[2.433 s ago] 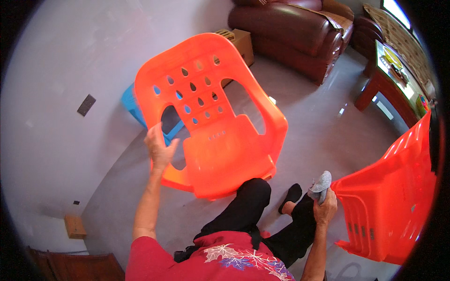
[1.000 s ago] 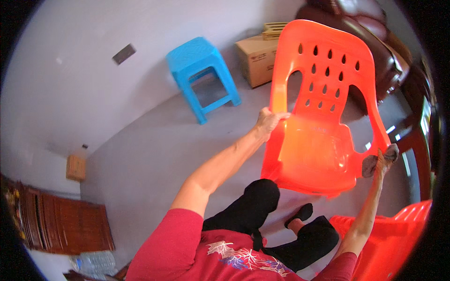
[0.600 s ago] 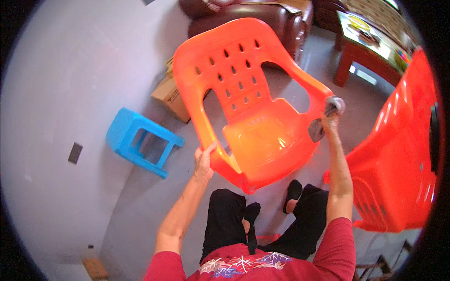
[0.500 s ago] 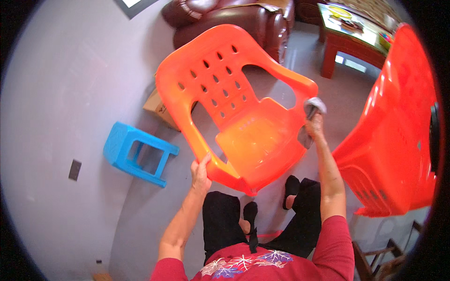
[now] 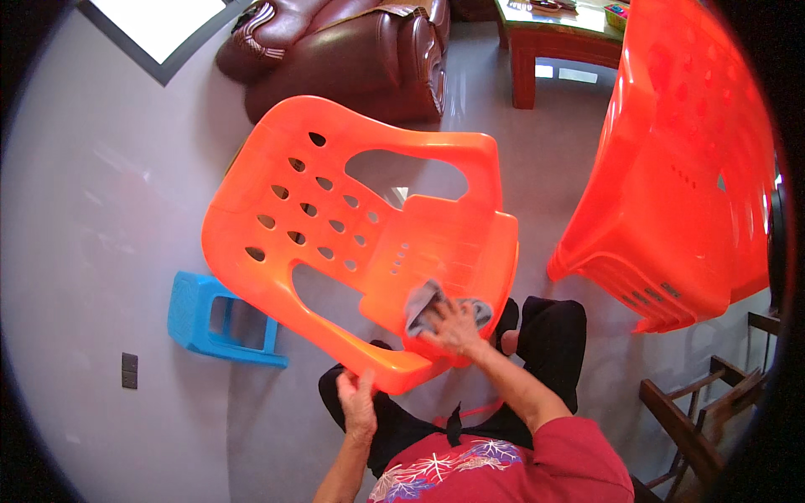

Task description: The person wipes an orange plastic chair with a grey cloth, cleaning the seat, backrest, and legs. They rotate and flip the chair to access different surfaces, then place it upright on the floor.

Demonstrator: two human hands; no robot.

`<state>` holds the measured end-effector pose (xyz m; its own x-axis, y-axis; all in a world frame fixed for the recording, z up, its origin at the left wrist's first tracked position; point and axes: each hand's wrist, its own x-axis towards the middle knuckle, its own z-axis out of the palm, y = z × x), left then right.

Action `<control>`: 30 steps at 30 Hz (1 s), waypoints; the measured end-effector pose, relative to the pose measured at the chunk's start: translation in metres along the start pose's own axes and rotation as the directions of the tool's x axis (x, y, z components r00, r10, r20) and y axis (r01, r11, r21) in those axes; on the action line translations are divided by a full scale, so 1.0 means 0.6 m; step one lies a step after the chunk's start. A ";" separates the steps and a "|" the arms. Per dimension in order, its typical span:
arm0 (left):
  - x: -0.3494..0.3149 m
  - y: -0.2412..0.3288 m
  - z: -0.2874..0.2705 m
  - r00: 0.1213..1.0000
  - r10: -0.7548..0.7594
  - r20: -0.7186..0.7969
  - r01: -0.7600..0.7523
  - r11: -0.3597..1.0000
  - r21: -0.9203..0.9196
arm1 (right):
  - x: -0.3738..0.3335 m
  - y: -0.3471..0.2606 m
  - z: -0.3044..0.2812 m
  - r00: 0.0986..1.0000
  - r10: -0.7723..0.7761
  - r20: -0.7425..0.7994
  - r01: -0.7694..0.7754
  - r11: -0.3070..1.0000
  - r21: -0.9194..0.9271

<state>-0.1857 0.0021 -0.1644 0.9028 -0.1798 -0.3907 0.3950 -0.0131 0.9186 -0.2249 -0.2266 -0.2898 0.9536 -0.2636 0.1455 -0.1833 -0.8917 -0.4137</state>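
An orange-red plastic armchair (image 5: 436, 235) with drop-shaped holes in its back is tilted in front of me, its backrest toward the far left. My left hand (image 5: 359, 402) grips the end of its near armrest, thumb on top and the other fingers mostly hidden beneath. On the seat near its front edge, my right hand (image 5: 457, 327) presses a grey cloth (image 5: 423, 306) against the plastic. Parts of the cloth stick out on both sides of the fingers.
A stack of similar red chairs (image 5: 671, 184) stands at the right. Left of the held chair is a blue plastic stool (image 5: 193, 314) by the wall. Farther off are a brown leather sofa (image 5: 335, 67) and a wooden table (image 5: 558, 46). A dark wooden frame (image 5: 679, 427) is at lower right.
The chair has turned counterclockwise, its backrest swinging left. My right hand has moved with the cloth from the far armrest onto the seat. My left hand still holds the near armrest.
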 end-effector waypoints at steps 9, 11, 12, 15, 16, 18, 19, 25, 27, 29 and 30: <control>0.148 0.132 0.003 0.548 0.424 0.721 -0.782 -0.047 0.622 | -0.008 0.033 0.013 0.979 -0.203 -0.012 0.201 0.974 -0.107; 0.172 0.128 0.005 0.492 0.252 0.833 -0.824 -0.172 0.539 | 0.017 0.081 0.009 0.993 -0.107 -0.038 0.100 0.981 -0.165; 0.181 0.128 -0.001 0.475 0.181 0.861 -0.843 -0.188 0.505 | 0.035 0.102 0.005 0.996 -0.066 -0.061 0.053 0.981 -0.186; 0.191 0.126 -0.005 0.468 0.072 0.881 -0.872 -0.122 0.473 | 0.095 0.151 -0.014 0.998 -0.009 -0.061 -0.008 0.961 -0.275; 0.189 0.127 0.000 0.469 0.048 0.882 -0.878 -0.086 0.472 | 0.117 0.168 -0.007 0.991 0.012 -0.134 -0.051 0.956 -0.289; 0.189 0.125 0.004 0.462 0.026 0.886 -0.882 -0.093 0.462 | 0.165 0.194 0.013 0.958 0.050 -0.282 -0.140 0.941 -0.308; 0.189 0.123 0.003 0.464 0.014 0.886 -0.880 -0.102 0.463 | 0.191 0.198 0.025 0.942 0.074 -0.329 -0.185 0.929 -0.320; 0.186 0.120 0.002 0.445 0.068 0.893 -0.886 -0.113 0.450 | 0.302 0.142 0.117 0.899 0.101 -0.425 -0.245 0.922 -0.299; 0.188 0.121 0.004 0.449 0.072 0.891 -0.885 -0.100 0.454 | 0.291 0.084 0.162 0.977 0.005 -0.211 -0.048 0.979 -0.200; 0.189 0.124 0.001 0.477 0.054 0.877 -0.873 -0.086 0.480 | 0.266 0.004 0.191 0.992 -0.082 -0.096 0.068 0.988 -0.138; 0.187 0.124 0.001 0.489 0.046 0.871 -0.867 -0.079 0.491 | 0.251 -0.029 0.193 0.996 -0.086 0.017 0.087 0.992 -0.094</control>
<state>-0.0550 -0.0196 -0.1402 0.3114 -0.9453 -0.0969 -0.8981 -0.3261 0.2952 -0.0503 -0.2084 -0.3645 0.9698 -0.1794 0.1651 -0.1209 -0.9419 -0.3135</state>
